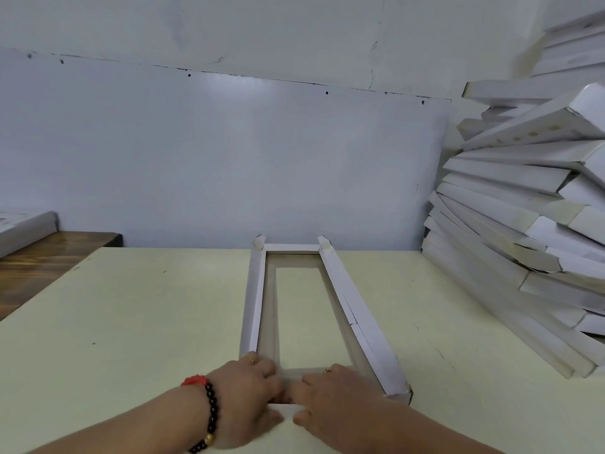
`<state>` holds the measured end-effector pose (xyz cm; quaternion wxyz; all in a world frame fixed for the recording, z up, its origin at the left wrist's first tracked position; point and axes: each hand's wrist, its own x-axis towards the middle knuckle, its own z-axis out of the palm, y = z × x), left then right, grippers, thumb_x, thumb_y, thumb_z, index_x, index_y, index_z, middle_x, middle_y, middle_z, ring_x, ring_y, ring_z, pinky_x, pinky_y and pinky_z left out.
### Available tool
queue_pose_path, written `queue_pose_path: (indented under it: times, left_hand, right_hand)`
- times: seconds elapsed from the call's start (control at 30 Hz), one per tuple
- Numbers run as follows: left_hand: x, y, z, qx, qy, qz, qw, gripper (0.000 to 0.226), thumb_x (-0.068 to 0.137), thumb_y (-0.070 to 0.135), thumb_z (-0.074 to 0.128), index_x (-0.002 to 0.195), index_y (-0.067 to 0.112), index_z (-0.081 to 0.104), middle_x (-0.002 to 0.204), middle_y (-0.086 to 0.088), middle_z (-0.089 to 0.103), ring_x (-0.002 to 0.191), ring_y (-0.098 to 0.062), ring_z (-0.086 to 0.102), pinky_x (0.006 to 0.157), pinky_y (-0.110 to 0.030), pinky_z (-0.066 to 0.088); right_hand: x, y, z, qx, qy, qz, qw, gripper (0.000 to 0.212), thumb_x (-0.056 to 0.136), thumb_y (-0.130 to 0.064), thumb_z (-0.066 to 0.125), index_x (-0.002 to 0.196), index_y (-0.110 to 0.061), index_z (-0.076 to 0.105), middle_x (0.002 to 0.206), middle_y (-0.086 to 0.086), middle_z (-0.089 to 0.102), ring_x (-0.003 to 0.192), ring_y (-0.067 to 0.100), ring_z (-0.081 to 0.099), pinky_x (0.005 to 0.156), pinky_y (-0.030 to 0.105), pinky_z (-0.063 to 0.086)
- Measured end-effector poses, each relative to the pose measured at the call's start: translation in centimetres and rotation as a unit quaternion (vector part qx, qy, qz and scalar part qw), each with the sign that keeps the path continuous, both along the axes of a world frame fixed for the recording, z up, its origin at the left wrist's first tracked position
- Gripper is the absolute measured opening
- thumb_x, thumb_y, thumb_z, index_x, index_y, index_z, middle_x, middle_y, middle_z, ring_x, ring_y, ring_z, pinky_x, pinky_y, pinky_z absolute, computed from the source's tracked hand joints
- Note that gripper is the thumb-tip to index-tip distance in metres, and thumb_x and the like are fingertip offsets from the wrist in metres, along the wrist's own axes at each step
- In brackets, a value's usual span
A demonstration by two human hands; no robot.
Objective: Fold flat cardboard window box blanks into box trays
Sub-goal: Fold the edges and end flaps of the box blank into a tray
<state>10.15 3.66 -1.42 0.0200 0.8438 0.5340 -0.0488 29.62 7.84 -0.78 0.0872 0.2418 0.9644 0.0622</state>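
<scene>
A long white cardboard window box (pixel 353 309) lies lengthwise on the pale yellow table (pixel 147 309), running away from me. Its two long side walls stand up and the far end wall is raised, with small corner tabs poking up at the far end. The window cut-out shows the table through it. My left hand (pixel 252 391), with a beaded bracelet on the wrist, and my right hand (pixel 330 398) sit side by side on the near end of the box. Their fingers curl over the near end flap and their thumbs lie beneath its edge, gripping it.
A tall leaning stack of folded white boxes (pixel 523 224) fills the right side, reaching the table. A white panel (pixel 229 152) stands behind the table. A brown wooden surface (pixel 39 260) with a white box (pixel 23 229) on it lies at left.
</scene>
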Motion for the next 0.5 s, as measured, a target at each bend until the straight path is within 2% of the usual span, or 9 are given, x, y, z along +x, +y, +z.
queue_pose_path:
  times: [0.1, 0.17, 0.23, 0.3, 0.37, 0.4, 0.43, 0.47, 0.5]
  left_hand:
    - [0.3, -0.2, -1.1, 0.024, 0.055, 0.000, 0.998, 0.035, 0.099, 0.047, 0.031, 0.121, 0.023, 0.043, 0.124, -0.001, 0.045, 0.121, -0.024, 0.036, 0.089, -0.037, 0.034]
    - [-0.3, -0.2, -1.0, 0.027, 0.073, 0.002, 0.997, 0.029, 0.100, 0.042, 0.030, 0.118, 0.021, 0.042, 0.122, -0.001, 0.050, 0.119, -0.025, 0.039, 0.091, -0.039, 0.030]
    - [-0.8, -0.2, -0.4, 0.038, 0.098, 0.019, 0.994, 0.024, 0.097, 0.031, 0.034, 0.116, 0.021, 0.044, 0.118, -0.001, 0.053, 0.117, -0.027, 0.041, 0.103, -0.044, 0.021]
    - [-0.2, -0.3, 0.0, 0.071, 0.120, 0.028, 0.990, 0.024, 0.089, 0.022, 0.039, 0.111, 0.019, 0.048, 0.110, -0.003, 0.056, 0.113, -0.029, 0.045, 0.112, -0.048, 0.011]
    - [1.9, -0.2, -0.1, 0.131, 0.103, 0.019, 0.986, 0.019, 0.085, 0.026, 0.049, 0.101, 0.019, 0.056, 0.100, -0.003, 0.060, 0.102, -0.027, 0.053, 0.109, -0.042, 0.023]
    - [3.4, -0.2, 0.0, 0.148, 0.081, 0.005, 0.986, 0.020, 0.086, 0.031, 0.052, 0.100, 0.019, 0.058, 0.099, -0.004, 0.061, 0.099, -0.027, 0.055, 0.103, -0.037, 0.030]
    - [4.9, -0.1, -0.3, 0.138, 0.057, -0.008, 0.989, 0.024, 0.090, 0.032, 0.049, 0.107, 0.017, 0.057, 0.107, -0.007, 0.060, 0.103, -0.028, 0.055, 0.099, -0.036, 0.030]
    - [6.3, 0.2, -0.7, 0.114, 0.037, -0.018, 0.993, 0.028, 0.095, 0.028, 0.042, 0.116, 0.014, 0.053, 0.117, -0.012, 0.056, 0.110, -0.031, 0.051, 0.098, -0.037, 0.029]
    - [7.3, 0.5, -0.8, 0.078, 0.038, -0.008, 0.996, 0.031, 0.097, 0.024, 0.038, 0.124, 0.012, 0.048, 0.124, -0.015, 0.051, 0.116, -0.033, 0.047, 0.098, -0.039, 0.029]
  right_hand:
    - [2.0, 1.0, 1.1, -0.046, 0.032, -0.005, 0.998, 0.034, 0.094, -0.040, 0.043, 0.121, -0.020, 0.051, 0.119, 0.005, 0.059, 0.105, 0.027, 0.053, 0.098, 0.039, 0.034]
    - [4.2, 1.9, 2.4, -0.018, 0.005, 0.008, 1.000, 0.028, 0.090, -0.038, 0.047, 0.113, -0.022, 0.054, 0.112, 0.003, 0.060, 0.104, 0.024, 0.052, 0.097, 0.037, 0.033]
    - [6.4, 2.6, 2.9, 0.030, -0.020, 0.005, 0.999, 0.023, 0.093, -0.034, 0.044, 0.107, -0.020, 0.055, 0.105, 0.004, 0.059, 0.099, 0.025, 0.052, 0.096, 0.036, 0.034]
    - [7.5, 2.8, 2.6, 0.042, -0.012, -0.003, 0.999, 0.027, 0.097, -0.035, 0.039, 0.105, -0.017, 0.056, 0.101, 0.005, 0.059, 0.096, 0.026, 0.052, 0.097, 0.034, 0.034]
    - [7.2, 1.9, 2.0, 0.029, 0.008, -0.004, 1.000, 0.028, 0.098, -0.039, 0.039, 0.100, -0.019, 0.059, 0.096, 0.002, 0.062, 0.093, 0.022, 0.056, 0.094, 0.028, 0.038]
    - [6.8, 1.8, 1.5, 0.052, 0.027, 0.017, 0.998, 0.027, 0.095, -0.041, 0.041, 0.091, -0.024, 0.061, 0.087, -0.005, 0.064, 0.085, 0.014, 0.059, 0.088, 0.023, 0.042]
    - [6.3, 1.6, 1.4, 0.079, 0.038, 0.029, 0.996, 0.027, 0.091, -0.045, 0.041, 0.080, -0.028, 0.060, 0.075, -0.011, 0.062, 0.074, 0.009, 0.058, 0.080, 0.019, 0.044]
    - [5.7, 1.5, 1.5, 0.070, 0.040, 0.022, 0.996, 0.031, 0.090, -0.046, 0.039, 0.073, -0.028, 0.056, 0.068, -0.010, 0.060, 0.067, 0.010, 0.054, 0.076, 0.021, 0.042]
    - [5.1, 1.7, 1.7, 0.036, 0.034, 0.021, 0.999, 0.033, 0.092, -0.043, 0.035, 0.071, -0.025, 0.053, 0.069, -0.006, 0.058, 0.068, 0.015, 0.050, 0.077, 0.027, 0.038]
